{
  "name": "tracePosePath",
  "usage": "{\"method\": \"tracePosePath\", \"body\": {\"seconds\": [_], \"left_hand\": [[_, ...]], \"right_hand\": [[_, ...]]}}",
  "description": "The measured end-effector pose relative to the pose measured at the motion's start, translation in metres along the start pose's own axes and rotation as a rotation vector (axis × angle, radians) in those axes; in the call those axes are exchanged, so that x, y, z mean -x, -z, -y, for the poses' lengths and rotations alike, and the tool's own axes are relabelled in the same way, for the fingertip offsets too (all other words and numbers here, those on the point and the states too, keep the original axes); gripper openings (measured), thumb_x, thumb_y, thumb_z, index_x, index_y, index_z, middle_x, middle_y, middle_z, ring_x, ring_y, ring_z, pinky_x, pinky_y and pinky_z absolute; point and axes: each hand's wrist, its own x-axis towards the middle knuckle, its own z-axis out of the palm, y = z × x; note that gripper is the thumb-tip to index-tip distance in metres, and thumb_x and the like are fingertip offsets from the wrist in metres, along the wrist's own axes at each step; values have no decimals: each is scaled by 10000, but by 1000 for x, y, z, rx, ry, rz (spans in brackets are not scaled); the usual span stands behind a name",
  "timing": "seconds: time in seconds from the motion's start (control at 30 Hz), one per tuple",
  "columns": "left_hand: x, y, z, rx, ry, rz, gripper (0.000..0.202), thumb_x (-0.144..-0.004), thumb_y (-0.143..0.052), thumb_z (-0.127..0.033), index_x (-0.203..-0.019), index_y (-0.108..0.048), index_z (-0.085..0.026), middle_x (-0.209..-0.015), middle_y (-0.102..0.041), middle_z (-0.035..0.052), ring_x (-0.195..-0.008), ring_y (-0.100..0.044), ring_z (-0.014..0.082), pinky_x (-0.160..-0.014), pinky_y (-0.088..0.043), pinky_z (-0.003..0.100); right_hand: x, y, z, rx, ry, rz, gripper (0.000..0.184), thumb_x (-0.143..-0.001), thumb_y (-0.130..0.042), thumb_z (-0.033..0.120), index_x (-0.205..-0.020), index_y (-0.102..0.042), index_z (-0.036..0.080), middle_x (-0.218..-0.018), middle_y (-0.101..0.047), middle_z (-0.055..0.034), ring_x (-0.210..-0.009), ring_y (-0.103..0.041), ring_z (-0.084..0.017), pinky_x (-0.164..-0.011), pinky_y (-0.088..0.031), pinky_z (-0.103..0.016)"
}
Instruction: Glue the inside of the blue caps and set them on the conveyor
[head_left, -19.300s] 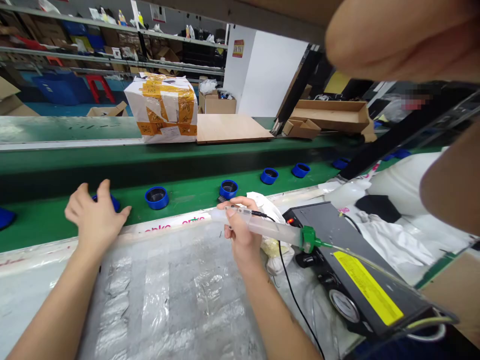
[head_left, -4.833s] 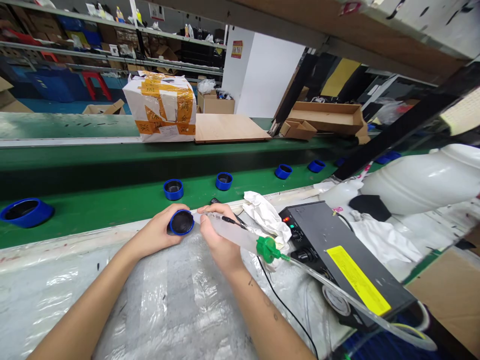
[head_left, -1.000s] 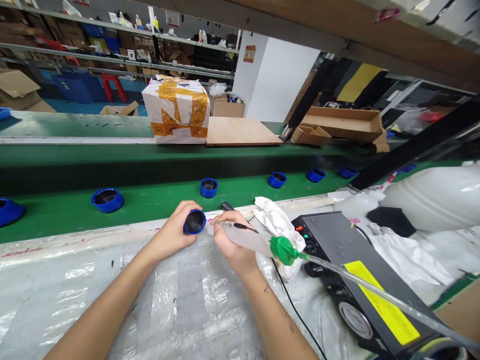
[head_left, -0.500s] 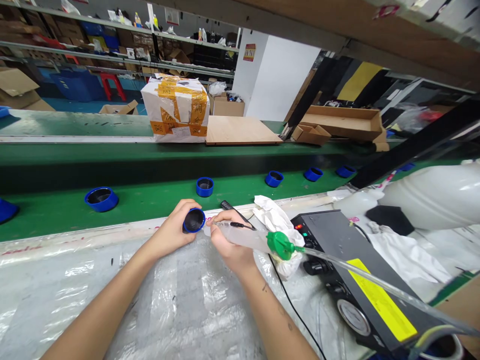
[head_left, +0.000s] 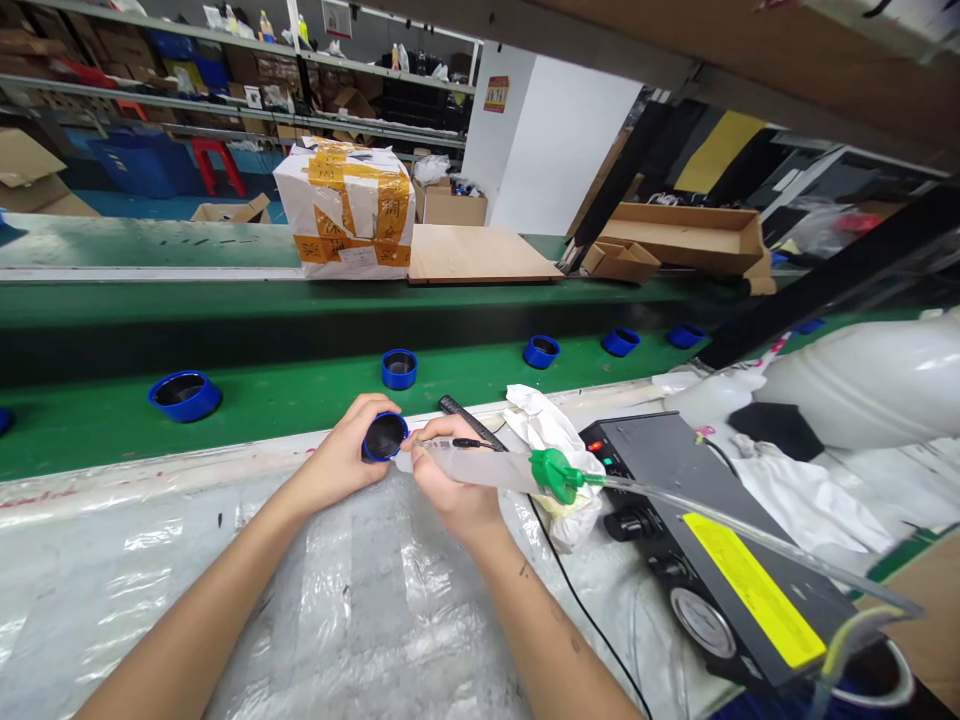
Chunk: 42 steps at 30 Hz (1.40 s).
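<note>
In the head view my left hand (head_left: 339, 462) is wrapped round a blue-rimmed cup-like ring with a black inside (head_left: 385, 437), its opening tilted toward me. My right hand (head_left: 457, 490) grips a translucent dispensing syringe (head_left: 480, 467), and its tip is at the ring's right edge; whether it touches cannot be made out. A green cap (head_left: 556, 476) closes the syringe's back end, and a clear air hose (head_left: 705, 515) runs from it to the right. A thin black plug with a cable (head_left: 470, 443) lies along the syringe.
Several blue rings (head_left: 399, 369) stand on the green conveyor belt (head_left: 315, 385) beyond the bench. To my right sits a black dispenser controller (head_left: 675, 500) with a gauge; a white cloth (head_left: 541, 425) lies beside it. A taped box (head_left: 346, 210) stands behind the belt. A shelf beam (head_left: 570, 50) hangs overhead.
The rings on the belt appear shifted slightly left, and the whole view has shifted a little. Both hands keep the ring and the syringe together in nearly the same pose.
</note>
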Motion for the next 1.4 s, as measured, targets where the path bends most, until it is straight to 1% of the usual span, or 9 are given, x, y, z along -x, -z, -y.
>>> {"method": "tracePosePath", "body": {"seconds": [0.1, 0.23, 0.4, 0.53, 0.7, 0.87, 1.07, 1.23, 1.4], "left_hand": [[0, 0, 0, 16, 0, 3, 586, -682, -584, -57, -1230, -495, -244, -1288, -512, 88, -1281, -529, 290, -1095, -465, 453], [0, 0, -1, 19, -6, 6, 587, -681, -584, -54, -1231, -506, -243, -1286, -521, 87, -1283, -532, 292, -1109, -459, 465], [0, 1, -2, 17, -1, 4, 549, -707, -604, -78, -1222, -513, -245, -1285, -535, 87, -1276, -545, 290, -1101, -473, 452], [0, 2, -4, 26, -5, 35, 531, -719, -611, -88, -1220, -530, -243, -1287, -549, 77, -1257, -563, 279, -1076, -489, 424], [0, 4, -7, 30, 10, 55, 475, -744, -639, -129, -1199, -553, -236, -1269, -570, 73, -1220, -584, 271, -1034, -510, 396], [0, 5, -7, 53, 5, 70, 448, -768, -659, -163, -1200, -561, -237, -1262, -573, 77, -1214, -588, 272, -1032, -509, 400], [0, 5, -6, 61, -20, 92, 441, -774, -655, -151, -1197, -576, -245, -1264, -578, 65, -1200, -595, 261, -1036, -516, 377], [0, 5, -6, 60, -19, 98, 444, -785, -650, -145, -1211, -572, -241, -1266, -575, 72, -1207, -587, 261, -1018, -527, 371], [0, 4, -7, 49, -42, 99, 434, -792, -645, -131, -1206, -570, -237, -1265, -577, 70, -1224, -581, 253, -1060, -505, 377]], "right_hand": [[0, -2, 2, -14, -18, 6, 63, -746, -638, 188, -766, -656, 245, -765, -757, -1, -717, -718, -204, -701, -575, -323], [-1, -3, 2, -32, -37, -3, 56, -743, -644, 199, -763, -656, 250, -765, -754, -3, -717, -712, -206, -701, -576, -328], [-1, -4, 0, -49, -60, -3, 32, -748, -646, 225, -767, -658, 247, -782, -757, -6, -717, -706, -200, -715, -577, -331], [1, -4, 0, -97, -113, 28, 35, -765, -652, 242, -799, -653, 250, -802, -764, 1, -689, -698, -191, -690, -576, -328], [1, -4, 3, -103, -85, 31, 23, -772, -651, 233, -789, -659, 246, -807, -746, -9, -741, -702, -201, -714, -572, -330], [0, -4, 5, -93, -76, 29, 25, -776, -637, 232, -791, -651, 247, -829, -748, -14, -783, -719, -207, -739, -587, -336], [0, -4, 5, -87, -49, 29, 33, -785, -637, 232, -805, -649, 256, -843, -749, -8, -772, -717, -200, -749, -589, -340], [0, -3, 6, -68, -28, 42, 32, -803, -642, 233, -827, -650, 252, -862, -759, -15, -792, -716, -197, -772, -581, -335], [2, -3, 7, -65, -4, 53, 38, -821, -638, 224, -845, -650, 251, -878, -754, -15, -841, -718, -199, -808, -574, -335]]}}
